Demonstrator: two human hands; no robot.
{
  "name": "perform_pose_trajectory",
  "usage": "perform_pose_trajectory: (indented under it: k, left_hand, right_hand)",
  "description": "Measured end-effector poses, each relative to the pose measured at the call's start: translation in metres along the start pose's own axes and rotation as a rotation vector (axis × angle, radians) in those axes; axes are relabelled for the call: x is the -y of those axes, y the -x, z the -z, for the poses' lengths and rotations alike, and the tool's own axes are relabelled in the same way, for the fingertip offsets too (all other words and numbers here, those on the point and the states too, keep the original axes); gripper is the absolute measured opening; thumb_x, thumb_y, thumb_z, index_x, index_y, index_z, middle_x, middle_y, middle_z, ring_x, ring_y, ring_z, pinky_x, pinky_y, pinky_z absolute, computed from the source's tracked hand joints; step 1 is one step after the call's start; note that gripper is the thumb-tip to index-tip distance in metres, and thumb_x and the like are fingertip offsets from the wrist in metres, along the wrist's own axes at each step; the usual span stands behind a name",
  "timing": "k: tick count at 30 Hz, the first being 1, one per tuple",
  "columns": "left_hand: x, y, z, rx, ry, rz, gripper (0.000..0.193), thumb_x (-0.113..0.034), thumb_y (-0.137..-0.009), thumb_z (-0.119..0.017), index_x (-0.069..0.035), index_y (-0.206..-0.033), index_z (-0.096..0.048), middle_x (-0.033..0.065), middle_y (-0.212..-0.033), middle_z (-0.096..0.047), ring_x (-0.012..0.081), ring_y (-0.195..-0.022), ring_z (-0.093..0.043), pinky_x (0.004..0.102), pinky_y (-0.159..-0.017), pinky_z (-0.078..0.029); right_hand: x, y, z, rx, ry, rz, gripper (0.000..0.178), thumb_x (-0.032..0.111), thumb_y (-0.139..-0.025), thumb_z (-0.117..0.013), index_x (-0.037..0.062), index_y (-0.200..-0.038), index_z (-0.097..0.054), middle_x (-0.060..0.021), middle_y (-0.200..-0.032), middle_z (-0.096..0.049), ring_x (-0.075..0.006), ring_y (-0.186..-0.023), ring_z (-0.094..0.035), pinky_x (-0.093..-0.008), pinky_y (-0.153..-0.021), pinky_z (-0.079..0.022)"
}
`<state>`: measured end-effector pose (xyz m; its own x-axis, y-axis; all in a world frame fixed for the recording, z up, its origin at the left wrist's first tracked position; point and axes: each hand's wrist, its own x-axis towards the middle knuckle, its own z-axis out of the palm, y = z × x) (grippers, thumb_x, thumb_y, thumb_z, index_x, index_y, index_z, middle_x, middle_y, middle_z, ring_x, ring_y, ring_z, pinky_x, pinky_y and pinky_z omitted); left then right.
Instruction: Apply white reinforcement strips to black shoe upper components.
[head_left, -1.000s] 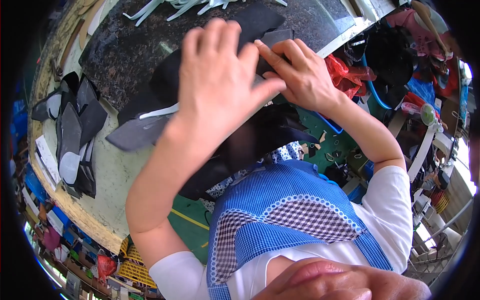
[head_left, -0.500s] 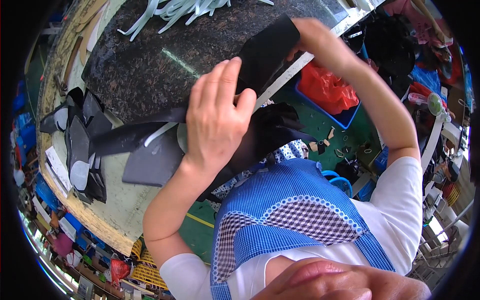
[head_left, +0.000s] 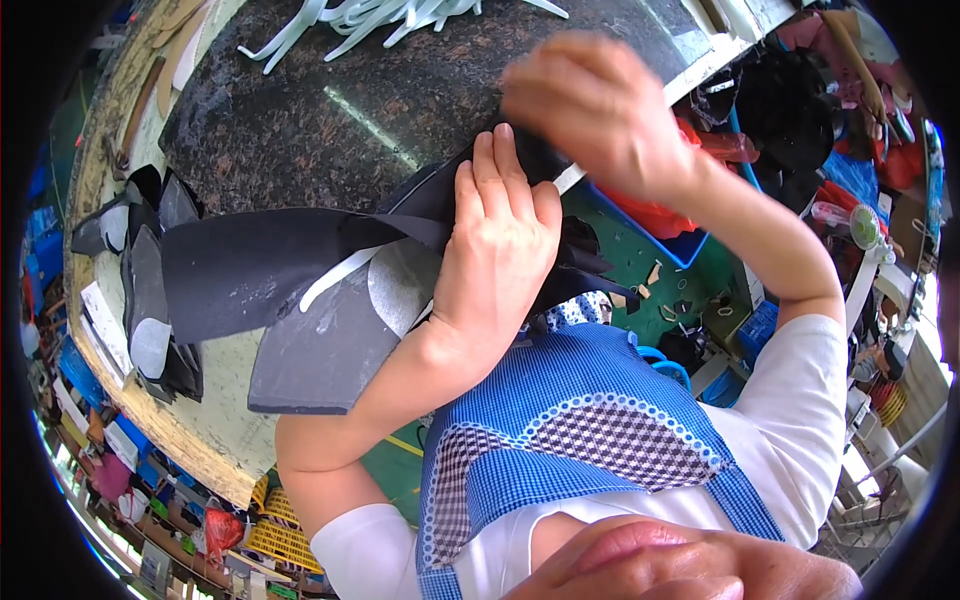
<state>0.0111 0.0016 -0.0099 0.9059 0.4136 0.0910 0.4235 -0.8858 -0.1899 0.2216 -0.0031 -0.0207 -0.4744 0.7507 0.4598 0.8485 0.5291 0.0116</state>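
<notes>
Head cam: L hand was pressed flat, fingers tog., on long black flexible sheet by near edge of dark speckled stone slab, prob. to pin it. R hand blurred, just far-right of L; couldn't tell if pinching. Sheet ran left from under L hand, overlapping flat grey panel w/ pale rounded patch.

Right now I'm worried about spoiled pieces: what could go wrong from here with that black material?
The black sheet bends beside the left hand, so it might crease there. The right hand, blurred in this view, is close to the left hand and might bump it. The pale strip on the grey piece could be nudged aside, if it is loose.
</notes>
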Motion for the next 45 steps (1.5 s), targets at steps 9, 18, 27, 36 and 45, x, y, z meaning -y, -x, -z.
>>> perform_pose_trajectory:
  k: [9,18,27,36,45]
  left_hand:
    - [0.037,0.011,0.029,0.076,0.001,0.137,0.013,-0.014,-0.092,-0.066,-0.008,-0.089,-0.055,0.0143,-0.091,-0.075,0.0188,-0.078,-0.075,0.0289,-0.059,-0.055]
    - [0.116,0.058,0.013,-0.086,0.326,-0.206,0.018,-0.007,-0.077,-0.073,-0.006,-0.095,-0.075,0.0043,-0.089,-0.065,0.0224,-0.089,-0.064,0.0361,-0.083,-0.049]
    - [0.137,0.085,0.008,0.246,0.764,0.327,0.021,-0.004,-0.078,-0.077,-0.003,-0.098,-0.069,0.0096,-0.086,-0.065,0.0317,-0.082,-0.067,0.0395,-0.071,-0.051]
    - [0.145,0.101,0.000,-0.029,0.569,0.098,0.026,-0.002,-0.071,-0.073,-0.005,-0.097,-0.072,0.0060,-0.087,-0.063,0.0277,-0.081,-0.067,0.0370,-0.068,-0.053]
    - [0.141,0.141,0.005,-0.058,0.139,-0.096,0.049,-0.010,-0.075,-0.067,-0.011,-0.124,-0.073,0.0058,-0.109,-0.065,0.0231,-0.106,-0.065,0.0330,-0.081,-0.055]
  right_hand:
    - [0.035,-0.004,-0.012,0.023,-0.628,-0.054,0.045,0.004,-0.071,-0.076,0.0044,-0.115,-0.072,-0.0095,-0.114,-0.071,-0.0289,-0.106,-0.067,-0.0395,-0.087,-0.056]
    - [0.029,-0.030,-0.001,0.334,-0.896,-0.085,0.024,0.015,-0.074,-0.073,0.0048,-0.096,-0.070,-0.0063,-0.105,-0.074,-0.0291,-0.106,-0.059,-0.0413,-0.092,-0.052]
    - [0.056,-0.061,-0.002,0.268,-0.661,-0.105,0.041,0.028,-0.076,-0.082,0.0039,-0.106,-0.069,-0.0111,-0.095,-0.068,-0.0318,-0.092,-0.065,-0.0422,-0.080,-0.056]
    - [0.080,-0.060,-0.023,0.238,-0.796,-0.145,0.039,0.001,-0.079,-0.074,0.0005,-0.118,-0.069,-0.0138,-0.107,-0.062,-0.0332,-0.104,-0.063,-0.0416,-0.090,-0.056]
    - [0.072,-0.057,-0.019,0.373,-0.415,0.276,0.050,0.016,-0.086,-0.065,0.0092,-0.136,-0.066,0.0027,-0.149,-0.058,-0.0196,-0.109,-0.057,-0.0316,-0.090,-0.053]
